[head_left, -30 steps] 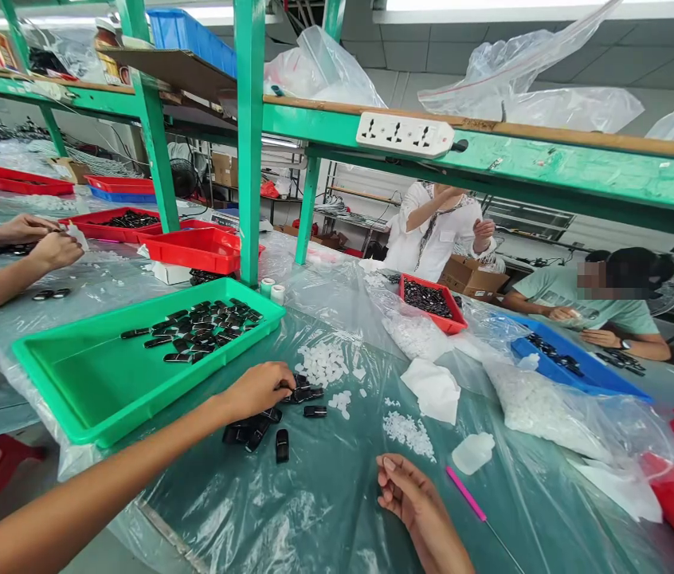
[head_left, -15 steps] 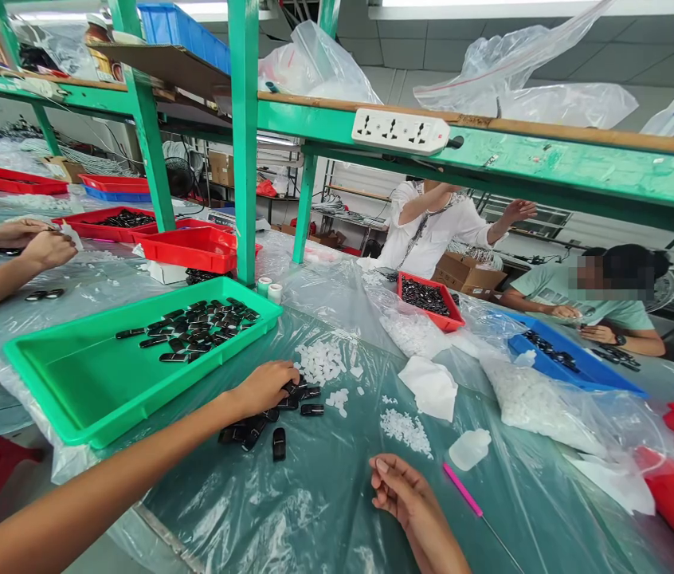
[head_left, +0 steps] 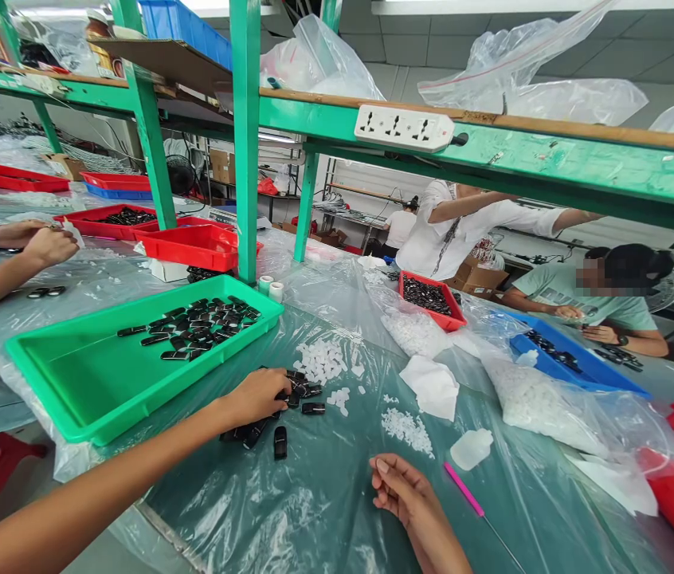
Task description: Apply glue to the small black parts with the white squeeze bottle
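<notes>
My left hand (head_left: 258,397) lies over a heap of small glossy black plastic pieces (head_left: 301,389), its fingers curled down on them; the fingertips are partly hidden among the pieces. A single black piece (head_left: 280,442) stands apart just below the heap. Past the fingertips is a pile of small white plastic bits (head_left: 320,360). My right hand (head_left: 409,498) rests low over the table, fingers curled and thumb against the index finger; anything in that pinch is too small to see. Near it are tiny white parts (head_left: 407,431), a translucent bottle (head_left: 472,449) and a pink-handled thin tool (head_left: 464,488).
A green tray (head_left: 56,351) with black pieces stands left of the heap. Beyond are a red tray (head_left: 450,319), a blue tray (head_left: 588,375) and a bag of white parts (head_left: 540,402). A green shelf post (head_left: 245,159) rises behind. Co-workers sit and stand around the table.
My left hand has shifted slightly left over the black heap. My right hand has stayed in place. A person in white behind the table has moved right, with arms stretched out.
</notes>
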### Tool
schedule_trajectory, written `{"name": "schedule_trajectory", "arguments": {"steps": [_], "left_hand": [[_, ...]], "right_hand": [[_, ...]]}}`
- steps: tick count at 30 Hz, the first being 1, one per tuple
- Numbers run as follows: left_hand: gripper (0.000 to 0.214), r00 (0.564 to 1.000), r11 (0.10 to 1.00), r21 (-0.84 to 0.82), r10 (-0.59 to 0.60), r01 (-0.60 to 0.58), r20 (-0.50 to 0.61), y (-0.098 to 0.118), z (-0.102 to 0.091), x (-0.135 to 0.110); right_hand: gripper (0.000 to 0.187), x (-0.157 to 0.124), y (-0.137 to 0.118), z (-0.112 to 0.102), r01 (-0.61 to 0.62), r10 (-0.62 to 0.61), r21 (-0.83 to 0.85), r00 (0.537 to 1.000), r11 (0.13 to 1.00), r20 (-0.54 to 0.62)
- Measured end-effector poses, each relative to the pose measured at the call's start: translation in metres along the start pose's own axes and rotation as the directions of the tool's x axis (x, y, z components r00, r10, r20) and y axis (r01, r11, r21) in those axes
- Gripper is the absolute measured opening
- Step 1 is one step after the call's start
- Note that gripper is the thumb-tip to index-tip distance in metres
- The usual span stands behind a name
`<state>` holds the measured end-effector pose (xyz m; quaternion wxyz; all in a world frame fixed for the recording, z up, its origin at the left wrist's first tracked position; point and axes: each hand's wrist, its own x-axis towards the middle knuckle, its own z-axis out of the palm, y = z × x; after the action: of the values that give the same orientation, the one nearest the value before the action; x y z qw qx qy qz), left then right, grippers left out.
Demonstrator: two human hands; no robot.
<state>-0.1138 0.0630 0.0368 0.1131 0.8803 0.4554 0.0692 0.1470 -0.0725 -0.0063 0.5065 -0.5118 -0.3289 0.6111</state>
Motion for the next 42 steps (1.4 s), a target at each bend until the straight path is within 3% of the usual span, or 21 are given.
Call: {"name": "schedule_trajectory", "arguments": {"steps": [6, 11, 13, 15, 16, 18, 20, 23, 24, 26, 29, 32, 35, 38, 42], "left_hand": [[0.010, 1.000, 0.992, -0.125, -0.008, 0.005, -0.023, 0.002, 0.001, -0.003], [0.021, 0.998, 0.950, -0.308, 0.046, -0.056, -0.038, 0.014, -0.002, -0.004], [0.024, 0.997, 0.928, -0.364, 0.068, -0.081, -0.048, 0.020, -0.002, -0.003], [0.026, 0.995, 0.898, -0.427, 0.085, -0.103, -0.060, 0.028, 0.000, -0.001], [0.026, 0.993, 0.875, -0.471, 0.093, -0.114, -0.068, 0.032, 0.001, 0.000], [0.025, 0.990, 0.819, -0.557, 0.109, -0.138, -0.084, 0.042, 0.005, 0.001], [0.023, 0.986, 0.792, -0.587, 0.131, -0.165, -0.100, 0.055, 0.008, 0.002], [0.018, 0.974, 0.834, -0.504, 0.204, -0.227, -0.100, 0.076, 0.012, 0.002], [0.017, 0.968, 0.845, -0.473, 0.231, -0.251, -0.102, 0.083, 0.013, 0.002], [0.015, 0.961, 0.853, -0.442, 0.256, -0.276, -0.107, 0.096, 0.016, 0.003], [0.015, 0.972, 0.763, -0.614, 0.233, -0.200, -0.027, 0.110, 0.022, 0.009], [0.022, 0.952, 0.461, -0.887, 0.260, 0.023, 0.160, 0.116, 0.028, 0.018], [0.031, 0.932, 0.236, -0.956, 0.277, 0.173, 0.236, 0.119, 0.030, 0.025], [0.038, 0.927, 0.135, -0.961, 0.262, 0.240, 0.269, 0.121, 0.028, 0.026], [0.042, 0.926, 0.072, -0.960, 0.256, 0.269, 0.279, 0.121, 0.028, 0.026]], "right_hand": [[0.034, -0.001, -0.001, 0.000, 0.014, -0.014, -0.013, 1.000, 1.000, 0.005], [0.034, -0.002, 0.000, 0.003, 0.048, -0.048, -0.054, 0.999, 0.997, 0.004], [0.033, -0.002, 0.000, 0.003, 0.105, -0.107, -0.118, 0.994, 0.987, -0.012], [0.031, -0.003, -0.002, 0.000, 0.229, -0.246, -0.215, 0.968, 0.949, -0.057], [0.029, -0.004, -0.005, -0.003, 0.307, -0.346, -0.275, 0.932, 0.911, -0.107], [0.025, -0.006, -0.011, -0.012, 0.422, -0.545, -0.413, 0.801, 0.807, -0.247], [0.023, -0.008, -0.021, -0.023, 0.450, -0.687, -0.539, 0.607, 0.712, -0.401], [0.024, -0.008, -0.035, -0.041, 0.422, -0.776, -0.651, 0.318, 0.631, -0.545], [0.026, -0.006, -0.039, -0.047, 0.412, -0.785, -0.671, 0.249, 0.617, -0.568], [0.032, -0.001, -0.042, -0.058, 0.393, -0.780, -0.681, 0.194, 0.618, -0.595], [0.045, 0.011, -0.037, -0.076, 0.362, -0.740, -0.648, 0.248, 0.670, -0.626], [0.054, 0.025, -0.025, -0.092, 0.312, -0.681, -0.605, 0.362, 0.732, -0.637], [0.053, 0.034, -0.015, -0.105, 0.246, -0.623, -0.584, 0.469, 0.773, -0.626], [0.047, 0.038, -0.013, -0.114, 0.187, -0.584, -0.588, 0.533, 0.787, -0.612], [0.042, 0.036, -0.016, -0.120, 0.157, -0.591, -0.619, 0.541, 0.770, -0.598]]}}
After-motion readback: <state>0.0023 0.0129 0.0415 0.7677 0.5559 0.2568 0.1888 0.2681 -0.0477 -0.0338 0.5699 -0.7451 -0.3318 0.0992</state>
